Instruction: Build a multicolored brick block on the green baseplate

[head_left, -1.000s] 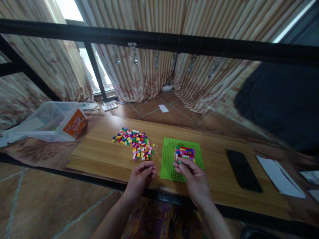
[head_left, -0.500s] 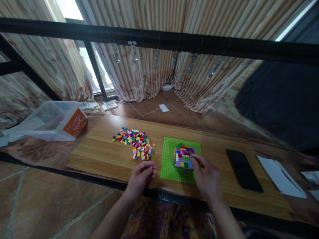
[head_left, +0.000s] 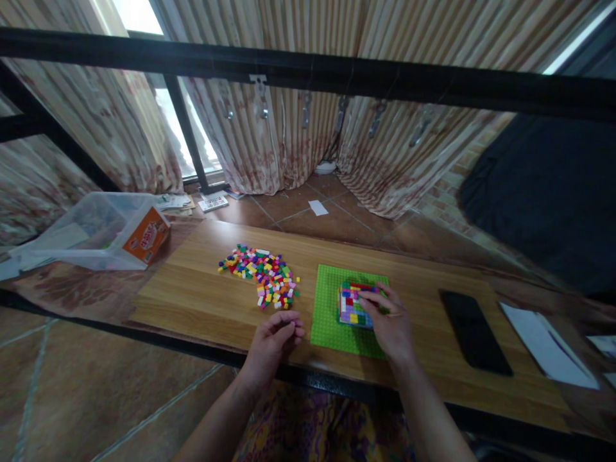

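A low, many-coloured block of toy bricks (head_left: 350, 313) sits on a green studded baseplate (head_left: 325, 321). My right hand (head_left: 392, 321) reaches over its right side, fingers stretched and apart, the tips on or just above the top bricks. Part of the block is covered by that hand. My left hand (head_left: 275, 339) rests by the table's front edge, left of the baseplate, with its thumb against curled fingers. Whatever it holds, if anything, is too small to make out. Just beyond it lies a pile of loose toy bricks (head_left: 269, 276).
The wooden tabletop (head_left: 192, 289) carries a black phone-like slab (head_left: 475, 332) on the right, with white paper (head_left: 546, 346) beside it. A clear plastic bin (head_left: 91, 256) with an orange label stands at the left. A dark metal bar (head_left: 308, 72) crosses in front of the curtains.
My right hand has shifted up and slightly left over the brick block, its fingers going from a pinch at the right edge to stretched out. My left hand stays put.
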`<action>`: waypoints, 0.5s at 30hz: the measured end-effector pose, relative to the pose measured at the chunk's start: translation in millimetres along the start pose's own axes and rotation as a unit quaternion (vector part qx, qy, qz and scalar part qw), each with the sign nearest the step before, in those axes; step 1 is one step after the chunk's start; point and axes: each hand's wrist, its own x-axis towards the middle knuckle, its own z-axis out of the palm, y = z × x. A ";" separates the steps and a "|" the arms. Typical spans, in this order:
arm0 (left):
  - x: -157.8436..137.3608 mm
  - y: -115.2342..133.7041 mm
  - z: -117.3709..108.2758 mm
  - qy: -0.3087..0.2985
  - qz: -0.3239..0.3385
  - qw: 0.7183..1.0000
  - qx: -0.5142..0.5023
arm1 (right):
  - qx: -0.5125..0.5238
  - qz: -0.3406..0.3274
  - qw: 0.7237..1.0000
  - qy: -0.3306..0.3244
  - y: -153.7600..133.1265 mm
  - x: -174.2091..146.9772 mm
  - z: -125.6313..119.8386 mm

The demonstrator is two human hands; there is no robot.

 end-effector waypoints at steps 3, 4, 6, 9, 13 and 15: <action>0.1 0.1 0.2 -0.002 0.000 1.000 -0.001 | 0.073 0.052 0.996 0.007 2.5 1.3 4.0; -0.2 0.5 0.6 -0.003 0.001 1.000 0.000 | 0.093 0.067 0.993 0.009 3.0 1.7 4.8; -0.9 1.7 1.4 -0.003 0.003 1.000 0.002 | 0.119 0.087 0.989 0.007 4.5 2.6 5.6; -1.4 2.8 1.8 -0.004 -0.001 1.000 0.000 | 0.126 0.091 0.988 -0.004 7.6 3.6 5.6; -0.5 1.5 0.6 -0.005 -0.001 1.000 0.001 | 0.136 0.101 0.985 -0.011 10.5 3.6 6.7; -0.1 0.7 0.1 -0.005 0.001 1.000 0.005 | 0.148 0.109 0.983 -0.015 9.9 3.2 7.6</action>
